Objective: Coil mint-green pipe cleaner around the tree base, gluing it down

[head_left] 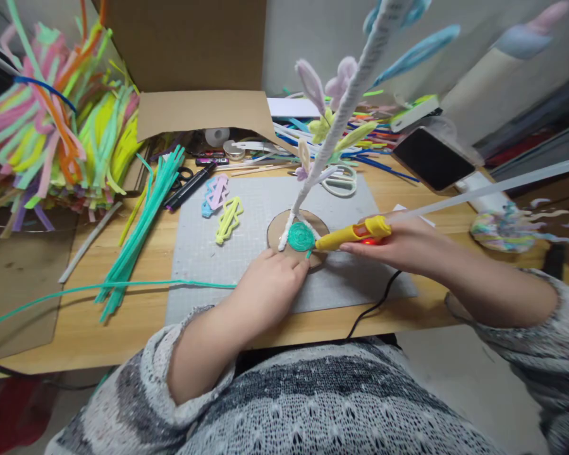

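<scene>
My right hand is closed round a yellow glue gun with a long clear glue stick out its back. The gun's tip touches a teal pipe-cleaner spiral on a round cardboard disc. My left hand rests on the disc's near edge, its fingers curled and pinching the teal pipe cleaner that trails off to the left. From the disc rises a white pipe-cleaner stem with pale flowers and leaves.
The disc lies on a grey cutting mat on a wooden desk. A bundle of teal pipe cleaners, small folded shapes, scissors, a phone, an open cardboard box and a heap of coloured pipe cleaners surround it.
</scene>
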Available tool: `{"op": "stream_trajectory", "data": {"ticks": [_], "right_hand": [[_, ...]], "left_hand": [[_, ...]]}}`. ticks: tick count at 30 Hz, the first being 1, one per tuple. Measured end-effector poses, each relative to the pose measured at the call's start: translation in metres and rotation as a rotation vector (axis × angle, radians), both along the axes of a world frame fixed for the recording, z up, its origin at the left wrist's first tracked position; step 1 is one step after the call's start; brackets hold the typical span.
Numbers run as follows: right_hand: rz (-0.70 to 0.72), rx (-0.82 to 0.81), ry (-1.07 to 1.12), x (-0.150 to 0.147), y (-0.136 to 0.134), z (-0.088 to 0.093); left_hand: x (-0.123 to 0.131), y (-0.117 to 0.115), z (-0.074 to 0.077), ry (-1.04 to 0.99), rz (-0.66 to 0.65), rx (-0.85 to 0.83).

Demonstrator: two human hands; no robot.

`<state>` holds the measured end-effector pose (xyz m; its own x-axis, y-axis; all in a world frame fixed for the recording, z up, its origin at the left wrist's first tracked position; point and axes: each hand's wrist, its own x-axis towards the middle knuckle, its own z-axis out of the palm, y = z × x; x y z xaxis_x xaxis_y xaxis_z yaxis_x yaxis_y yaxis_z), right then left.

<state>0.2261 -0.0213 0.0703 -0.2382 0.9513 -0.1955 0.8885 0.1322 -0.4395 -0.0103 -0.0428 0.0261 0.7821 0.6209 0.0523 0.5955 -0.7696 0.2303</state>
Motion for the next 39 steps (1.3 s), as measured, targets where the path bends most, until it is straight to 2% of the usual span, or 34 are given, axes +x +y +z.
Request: {"op": "stream_trajectory", "data": {"ticks": [11,19,30,39], "right_hand": [[0.122,0.137,-0.03,-0.002,0.001,0.0],[0.137,0.176,-0.108,-0.002,0.001,-0.001],[0.259,0.265,-0.071,-0.005,0.005,-0.003],[0.286,0.304,-0.098,-0.014,0.007,-0.006]], "left_hand": [[-0.001,0.001,-0.001,0.017,0.003,-0.005],[-0.001,0.0,-0.003,0.007,0.008,0.011],[-0.001,0.001,-0.003,-0.008,0.02,0.004],[-0.001,0.0,-0.004,-0.034,0.031,0.019]]}}
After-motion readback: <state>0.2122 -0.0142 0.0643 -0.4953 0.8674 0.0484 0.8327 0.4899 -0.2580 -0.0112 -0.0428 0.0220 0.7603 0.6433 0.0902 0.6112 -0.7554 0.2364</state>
